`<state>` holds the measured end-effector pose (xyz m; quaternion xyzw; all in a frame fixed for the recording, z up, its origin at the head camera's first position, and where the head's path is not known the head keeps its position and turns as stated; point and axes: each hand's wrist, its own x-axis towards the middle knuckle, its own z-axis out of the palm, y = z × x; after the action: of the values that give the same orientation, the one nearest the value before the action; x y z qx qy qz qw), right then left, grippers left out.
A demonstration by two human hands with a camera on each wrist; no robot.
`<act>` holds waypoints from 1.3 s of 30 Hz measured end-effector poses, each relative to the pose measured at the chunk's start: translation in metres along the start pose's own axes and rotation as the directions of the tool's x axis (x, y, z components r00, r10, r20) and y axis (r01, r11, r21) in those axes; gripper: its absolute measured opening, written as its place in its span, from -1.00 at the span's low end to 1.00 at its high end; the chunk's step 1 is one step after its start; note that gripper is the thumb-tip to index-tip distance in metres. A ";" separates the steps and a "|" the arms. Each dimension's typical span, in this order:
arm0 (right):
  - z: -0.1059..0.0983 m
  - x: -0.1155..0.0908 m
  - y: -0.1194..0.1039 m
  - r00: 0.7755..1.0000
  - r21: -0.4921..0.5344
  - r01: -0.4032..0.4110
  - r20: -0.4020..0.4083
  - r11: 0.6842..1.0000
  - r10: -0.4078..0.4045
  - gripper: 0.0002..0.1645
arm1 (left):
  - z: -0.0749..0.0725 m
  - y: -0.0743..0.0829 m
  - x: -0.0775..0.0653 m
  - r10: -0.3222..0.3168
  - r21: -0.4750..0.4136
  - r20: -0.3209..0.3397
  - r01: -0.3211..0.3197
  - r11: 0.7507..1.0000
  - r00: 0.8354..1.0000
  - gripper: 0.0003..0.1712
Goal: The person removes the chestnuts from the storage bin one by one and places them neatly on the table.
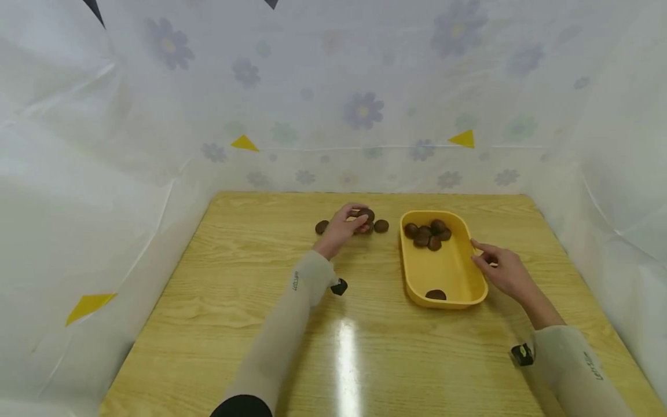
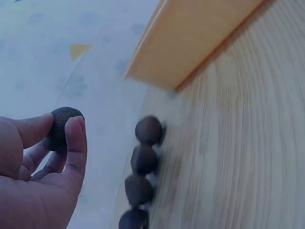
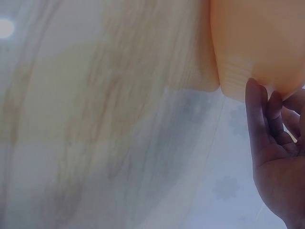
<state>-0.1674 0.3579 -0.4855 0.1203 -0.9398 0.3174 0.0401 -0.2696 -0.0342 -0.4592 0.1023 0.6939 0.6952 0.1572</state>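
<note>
Piece in grasp: one rounded brown piece [image 2: 59, 125], raised off the worktop [image 1: 219, 278], pinched by the thumb and fingers of the left hand [image 1: 341, 229].
Tray from those fingers: the yellow tray [image 1: 443, 272] lies to their right, its far left corner nearest, with one loose piece [image 1: 381, 226] on the worktop between.
Long axis: the tray's runs roughly near to far; the roundish held piece shows none clearly.
Tray's right wall: held at the rim by the right hand [image 1: 502, 271], some fingers against the outside.
Row on worktop: other brown pieces [image 2: 139, 191], the left hand nearer to them.
Inside tray: a cluster [image 1: 421, 240] toward the far left, one separate piece [image 1: 435, 295] at the near end.
</note>
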 end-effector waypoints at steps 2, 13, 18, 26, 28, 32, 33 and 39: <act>-0.001 -0.001 0.000 1.000 0.001 0.000 -0.001 1.000 0.000 -0.43 | -0.012 -0.002 -0.003 -0.007 -0.001 -0.034 0.007 1.000 0.999 -0.49; 0.000 -0.003 0.002 0.999 0.017 -0.029 0.020 0.999 0.029 -0.40 | -0.066 -0.008 -0.022 -0.003 -0.030 -0.209 -0.003 1.000 0.978 -0.47; 0.000 -0.003 0.001 0.999 0.008 -0.034 0.021 0.999 0.034 -0.40 | -0.081 -0.013 -0.028 -0.011 -0.014 -0.267 0.007 1.000 0.964 -0.51; -0.001 -0.005 0.000 0.999 0.009 -0.043 0.026 0.999 0.043 -0.40 | -0.095 -0.015 -0.035 -0.026 -0.067 -0.338 0.004 0.998 0.941 -0.56; -0.001 -0.005 0.000 0.999 0.007 -0.046 0.027 0.999 0.046 -0.40 | -0.097 -0.016 -0.037 -0.034 -0.073 -0.348 0.010 0.997 0.937 -0.56; -0.001 -0.005 0.001 0.998 0.006 -0.048 0.028 0.999 0.048 -0.39 | -0.100 -0.017 -0.038 -0.055 -0.056 -0.362 0.037 0.998 0.930 -0.51; -0.001 -0.005 0.001 0.998 0.006 -0.048 0.029 0.999 0.048 -0.39 | -0.101 -0.018 -0.039 -0.062 -0.051 -0.364 0.047 0.998 0.929 -0.49; -0.001 -0.005 0.000 0.998 0.011 -0.054 0.033 0.998 0.054 -0.39 | -0.107 -0.024 -0.039 -0.116 -0.049 -0.383 0.106 0.993 0.916 -0.46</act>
<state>-0.1624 0.3592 -0.4851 0.1003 -0.9414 0.3217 0.0157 -0.2696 -0.1483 -0.4823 -0.0781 0.7066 0.7009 0.0583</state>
